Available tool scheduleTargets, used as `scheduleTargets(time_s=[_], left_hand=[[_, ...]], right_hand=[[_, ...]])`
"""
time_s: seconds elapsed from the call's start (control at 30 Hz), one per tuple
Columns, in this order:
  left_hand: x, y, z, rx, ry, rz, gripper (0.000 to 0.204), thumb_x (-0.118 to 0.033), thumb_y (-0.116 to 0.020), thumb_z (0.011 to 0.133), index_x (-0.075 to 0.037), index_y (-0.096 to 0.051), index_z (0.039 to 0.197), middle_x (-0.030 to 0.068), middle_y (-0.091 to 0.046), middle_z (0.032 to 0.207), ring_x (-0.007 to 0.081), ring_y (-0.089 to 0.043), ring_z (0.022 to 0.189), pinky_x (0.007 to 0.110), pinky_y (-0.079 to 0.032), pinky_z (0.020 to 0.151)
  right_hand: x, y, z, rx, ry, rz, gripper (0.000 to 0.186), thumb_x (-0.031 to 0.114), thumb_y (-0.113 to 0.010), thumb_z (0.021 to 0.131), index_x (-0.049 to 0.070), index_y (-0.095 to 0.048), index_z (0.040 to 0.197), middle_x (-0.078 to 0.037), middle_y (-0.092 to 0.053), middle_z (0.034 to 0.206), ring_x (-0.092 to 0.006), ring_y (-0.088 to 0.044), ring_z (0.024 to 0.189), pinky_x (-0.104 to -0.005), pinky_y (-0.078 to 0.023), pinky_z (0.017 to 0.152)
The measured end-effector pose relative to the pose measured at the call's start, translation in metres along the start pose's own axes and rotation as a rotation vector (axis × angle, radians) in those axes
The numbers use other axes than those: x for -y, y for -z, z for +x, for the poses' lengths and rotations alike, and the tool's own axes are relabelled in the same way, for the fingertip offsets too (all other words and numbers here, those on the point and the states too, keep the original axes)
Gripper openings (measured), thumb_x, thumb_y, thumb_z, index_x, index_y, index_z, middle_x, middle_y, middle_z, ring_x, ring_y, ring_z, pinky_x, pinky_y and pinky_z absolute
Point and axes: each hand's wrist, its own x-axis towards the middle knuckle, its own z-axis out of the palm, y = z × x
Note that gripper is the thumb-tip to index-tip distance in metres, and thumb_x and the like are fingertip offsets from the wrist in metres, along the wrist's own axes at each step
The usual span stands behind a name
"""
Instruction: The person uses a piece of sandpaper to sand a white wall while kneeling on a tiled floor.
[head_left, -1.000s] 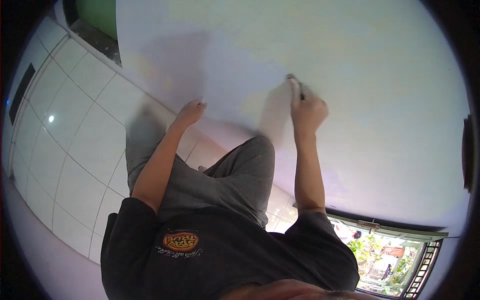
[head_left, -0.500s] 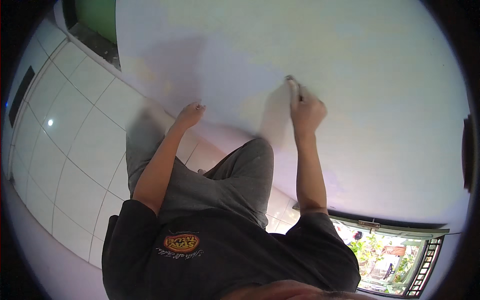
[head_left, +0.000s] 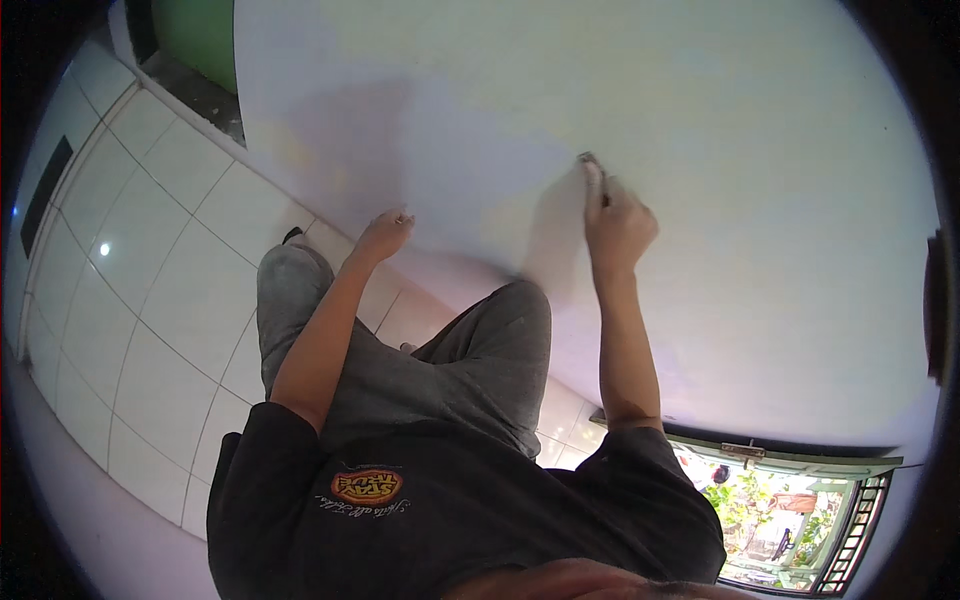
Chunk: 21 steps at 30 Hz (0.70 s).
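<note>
My right hand is raised at the pale wall, its fingers closed around a small object. A dark tip shows beyond the fingers, close to the wall surface; its kind I cannot make out. My left hand hangs in front of the wall above my lap, fingers curled together. Something tiny and dark shows at its fingertips, too small to name. Patches of lilac and faint yellow-green mottle the wall between my hands, and shadows of my arms fall on it.
White floor tiles spread on the left, beside my bent legs in grey trousers. A green panel stands in an opening at the upper left. At the lower right a doorway or window shows plants and bars outside.
Both hands sit slightly lower and farther right in the picture, as do my legs. My left knee, smeared before, is sharp now, with a small dark shape visible beyond it.
</note>
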Motion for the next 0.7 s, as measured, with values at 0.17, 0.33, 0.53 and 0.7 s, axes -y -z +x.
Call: scheduleTargets(time_s=[0.17,0.33,0.53,0.7], left_hand=[[-0.004,-0.003,-0.002,0.006,-0.032,0.012,0.051,-0.048,-0.051,0.099,-0.001,-0.065,0.112,0.0142,-0.072,0.097,0.0293,-0.067,0.095,0.042,-0.05,0.087],[0.004,-0.001,0.0,0.022,0.027,-0.055,0.042,-0.043,-0.054,0.096,-0.002,-0.065,0.102,0.0188,-0.069,0.105,0.0357,-0.064,0.105,0.046,-0.048,0.092],[0.006,0.003,0.0,-0.037,-0.011,-0.018,0.042,-0.043,-0.055,0.096,-0.003,-0.065,0.101,0.0183,-0.07,0.099,0.0358,-0.065,0.099,0.046,-0.049,0.089],[-0.009,0.002,-0.002,0.03,0.041,-0.014,0.041,-0.042,-0.055,0.096,-0.003,-0.066,0.101,0.0181,-0.07,0.098,0.0359,-0.065,0.096,0.046,-0.049,0.089]], right_hand=[[0.0,-0.021,-0.018,0.067,0.18,0.049,0.026,0.035,-0.071,0.092,0.013,-0.076,0.078,-0.011,-0.059,0.055,-0.0325,-0.056,0.044,-0.0406,-0.044,0.044],[-0.009,-0.022,-0.023,0.025,0.023,-0.044,0.027,0.035,-0.07,0.092,0.014,-0.075,0.075,-0.012,-0.059,0.056,-0.0314,-0.058,0.048,-0.0408,-0.045,0.047],[-0.004,-0.011,-0.007,-0.035,-0.045,-0.033,0.03,0.035,-0.068,0.094,0.016,-0.069,0.071,-0.01,-0.061,0.056,-0.026,-0.061,0.047,-0.0377,-0.046,0.043],[0.005,-0.021,-0.015,0.099,0.107,-0.032,0.033,0.036,-0.068,0.093,0.014,-0.068,0.069,-0.01,-0.062,0.057,-0.0277,-0.062,0.047,-0.0388,-0.045,0.043]])
